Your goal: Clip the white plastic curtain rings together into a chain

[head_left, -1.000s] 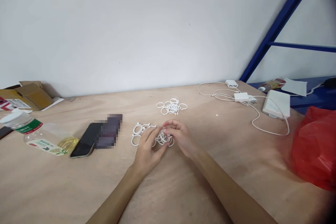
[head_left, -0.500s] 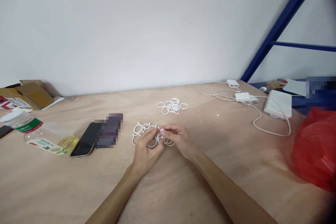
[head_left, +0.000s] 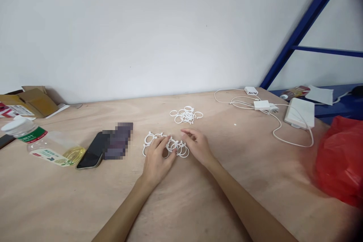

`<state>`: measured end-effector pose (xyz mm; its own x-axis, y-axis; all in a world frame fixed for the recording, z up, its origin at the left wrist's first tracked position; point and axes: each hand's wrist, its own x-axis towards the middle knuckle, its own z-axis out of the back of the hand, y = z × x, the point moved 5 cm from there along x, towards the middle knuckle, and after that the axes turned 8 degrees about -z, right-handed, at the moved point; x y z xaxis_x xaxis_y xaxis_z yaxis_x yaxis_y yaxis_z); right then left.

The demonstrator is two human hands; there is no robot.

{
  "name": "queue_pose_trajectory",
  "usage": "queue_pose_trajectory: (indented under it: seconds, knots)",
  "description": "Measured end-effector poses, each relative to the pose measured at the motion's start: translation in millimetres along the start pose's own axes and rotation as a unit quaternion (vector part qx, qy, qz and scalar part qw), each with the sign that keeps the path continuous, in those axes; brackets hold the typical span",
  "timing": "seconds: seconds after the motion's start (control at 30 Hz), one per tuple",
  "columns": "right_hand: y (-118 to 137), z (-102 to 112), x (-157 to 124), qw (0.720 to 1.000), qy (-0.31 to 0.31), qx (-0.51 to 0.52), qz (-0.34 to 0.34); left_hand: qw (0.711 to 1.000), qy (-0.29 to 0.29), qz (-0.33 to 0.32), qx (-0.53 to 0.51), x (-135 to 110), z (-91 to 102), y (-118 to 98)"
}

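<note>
Several white plastic rings with small knobs, like curtain rings (head_left: 176, 145), lie in a loose cluster in front of me. My left hand (head_left: 157, 159) rests over the left part of this cluster, thumb and fingers apart, and covers some of the rings. Just right of the cluster, my right hand (head_left: 199, 149) hovers with loosely curled fingers apart and nothing visible in them. Farther back lies a tangled pile of the same white rings (head_left: 187, 116).
To the left are a phone (head_left: 91, 152), a tilted clear bottle (head_left: 47, 147) and a cardboard box (head_left: 39, 102). On the right lie white cables with a charger (head_left: 262, 105), a white box (head_left: 300, 112) and a red plastic bag (head_left: 340, 159). A wall stands behind the wooden table (head_left: 181, 204).
My right hand has let go of a ring at the cluster and drawn back slightly to the right. The left hand has stayed nearly in place, its fingers no longer around that ring.
</note>
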<state>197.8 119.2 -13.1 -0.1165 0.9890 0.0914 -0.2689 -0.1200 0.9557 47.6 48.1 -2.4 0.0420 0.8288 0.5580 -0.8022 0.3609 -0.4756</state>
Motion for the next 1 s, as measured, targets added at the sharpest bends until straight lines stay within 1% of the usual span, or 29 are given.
queue_pose_trajectory:
  seconds: [0.03, 0.07, 0.13, 0.27, 0.33, 0.4, 0.5, 0.6, 0.83, 1.0]
  knots:
    - [-3, 5, 3, 0.996, -0.034, -0.076, 0.026, 1.000, 0.006, -0.005, 0.022, -1, -1.5, 1]
    - [-5, 8, 5, 0.987, -0.055, -0.146, 0.049, 0.999, 0.011, -0.010, 0.038, -2, -2.6, 2]
    - [-9, 10, 7, 0.963, -0.060, -0.253, 0.069, 0.999, 0.013, -0.021, 0.049, -2, -4.0, 1]
    - [-7, 1, 13, 0.925, -0.058, -0.368, 0.074, 0.998, 0.004, -0.046, 0.041, -2, -4.7, -4]
    - [-1, -9, 19, 0.907, -0.050, -0.412, 0.070, 0.998, -0.004, -0.056, 0.039, -2, -4.4, -5]
    - [3, -20, 28, 0.890, -0.024, -0.451, 0.065, 0.997, -0.009, -0.061, 0.039, -2, -4.2, -5]
    - [5, -34, 42, 0.873, 0.022, -0.484, 0.059, 0.997, -0.011, -0.060, 0.037, -3, -4.2, -4]
    - [4, -38, 51, 0.866, 0.042, -0.495, 0.053, 0.998, -0.013, -0.056, 0.031, -3, -4.3, -4]
    - [-4, -27, 48, 0.865, 0.043, -0.498, 0.040, 0.998, -0.019, -0.056, 0.024, -2, -2.4, -8]
    - [-5, -17, 45, 0.886, 0.038, -0.461, 0.025, 0.998, -0.016, -0.057, 0.017, -2, -4.0, -7]
